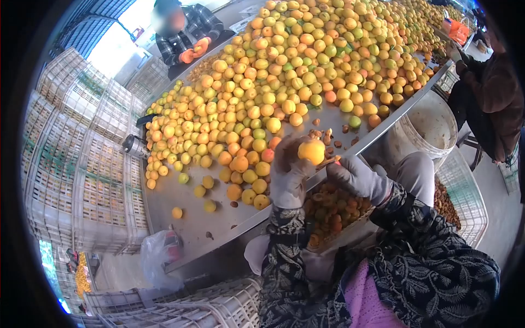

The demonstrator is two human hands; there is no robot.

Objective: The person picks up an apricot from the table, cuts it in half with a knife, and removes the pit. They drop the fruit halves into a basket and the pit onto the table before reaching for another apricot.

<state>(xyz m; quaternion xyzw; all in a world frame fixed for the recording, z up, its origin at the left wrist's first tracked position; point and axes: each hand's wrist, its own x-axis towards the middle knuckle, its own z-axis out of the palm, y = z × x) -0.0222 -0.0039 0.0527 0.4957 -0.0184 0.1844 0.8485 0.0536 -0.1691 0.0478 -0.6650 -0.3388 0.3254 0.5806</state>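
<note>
My left hand [288, 169], in a dirty light glove, holds a yellow-orange fruit [311, 152] above the near edge of the metal table [191, 235]. Close to its right is my right hand [358, 177], also gloved, its fingers closed round a small thin tool [328, 162] whose tip points at the fruit. Fruit pits [327, 136] lie on the table just behind my hands. Below them, a crate [336, 210] on my side of the table contains fruit pieces.
A large heap of fruit [262, 82] covers much of the table. Stacked crates [82, 164] stand at the left, a white bucket [426, 123] at the right. A co-worker [188, 35] sits across the table, another person [492, 93] at the right. A plastic bag [158, 259] hangs at the table's corner.
</note>
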